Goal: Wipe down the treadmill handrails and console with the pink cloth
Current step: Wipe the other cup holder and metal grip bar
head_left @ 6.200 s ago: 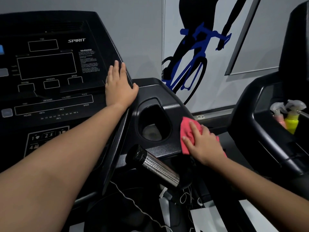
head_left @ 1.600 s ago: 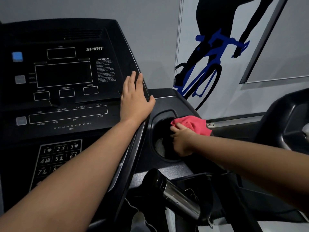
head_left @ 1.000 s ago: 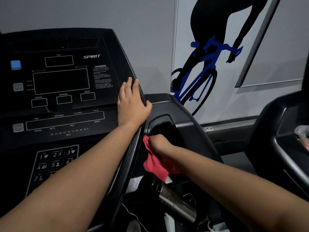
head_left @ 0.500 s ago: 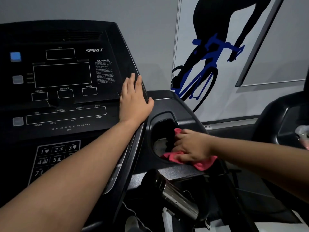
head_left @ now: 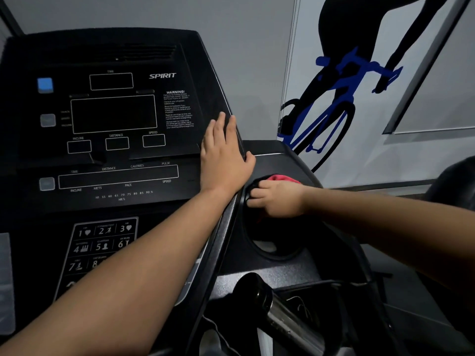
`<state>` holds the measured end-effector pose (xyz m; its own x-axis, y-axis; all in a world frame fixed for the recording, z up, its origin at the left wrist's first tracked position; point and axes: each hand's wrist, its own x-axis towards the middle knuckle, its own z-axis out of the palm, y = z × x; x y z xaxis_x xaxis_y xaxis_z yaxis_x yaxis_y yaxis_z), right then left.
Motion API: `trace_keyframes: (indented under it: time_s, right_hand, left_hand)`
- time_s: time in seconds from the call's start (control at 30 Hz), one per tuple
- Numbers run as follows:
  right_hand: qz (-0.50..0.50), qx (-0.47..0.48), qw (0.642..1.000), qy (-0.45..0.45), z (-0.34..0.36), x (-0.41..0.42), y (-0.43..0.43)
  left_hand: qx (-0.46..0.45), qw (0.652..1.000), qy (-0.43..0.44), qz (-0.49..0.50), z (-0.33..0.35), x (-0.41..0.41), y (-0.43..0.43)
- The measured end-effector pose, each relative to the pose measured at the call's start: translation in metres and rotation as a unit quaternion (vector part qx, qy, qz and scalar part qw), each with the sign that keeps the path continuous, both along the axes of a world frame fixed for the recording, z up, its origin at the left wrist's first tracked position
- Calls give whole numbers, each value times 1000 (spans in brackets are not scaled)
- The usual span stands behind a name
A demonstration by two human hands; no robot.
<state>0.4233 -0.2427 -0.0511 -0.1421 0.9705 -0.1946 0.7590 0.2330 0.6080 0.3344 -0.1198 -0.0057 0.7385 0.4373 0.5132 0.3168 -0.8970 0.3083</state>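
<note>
The black treadmill console (head_left: pixel 115 140) fills the left of the view. My left hand (head_left: pixel 223 160) lies flat on its right edge, fingers straight. Right of it is a round cup holder (head_left: pixel 277 242) in the dark side tray. My right hand (head_left: pixel 276 199) grips the pink cloth (head_left: pixel 281 179) at the far left rim of that cup holder, fingers curled over the cloth. Only a strip of cloth shows above my knuckles. A chrome and black handrail grip (head_left: pixel 280 312) juts out below the tray.
A grey wall with a black and blue cyclist graphic (head_left: pixel 341 80) stands behind. The dark edge of a neighbouring machine (head_left: pixel 455 181) shows at the far right. White cables (head_left: pixel 221 337) hang under the console.
My right hand has carried the cloth from the near rim of the cup holder up to its far left rim. My left hand stays flat on the console.
</note>
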Motion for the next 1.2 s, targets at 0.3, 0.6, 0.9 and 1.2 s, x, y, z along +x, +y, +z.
trace_keyframes:
  time_s: [0.3,0.6,0.9,1.2]
  right_hand:
    - [-182,-59,981,2,-24,-25,2]
    - [-381,26,907,175,-46,-40,28]
    - [-414,83,775,471,-54,-39,6]
    - [-473,-92,720,500,-28,-46,-8]
  left_hand:
    - [-8,1000,-2,-4,2,1,1]
    - [-9,1000,4,1,2,0,0]
    - [-4,1000,11,6,3,-1,0]
    - [-23,1000,10,-4,4,-4,-1]
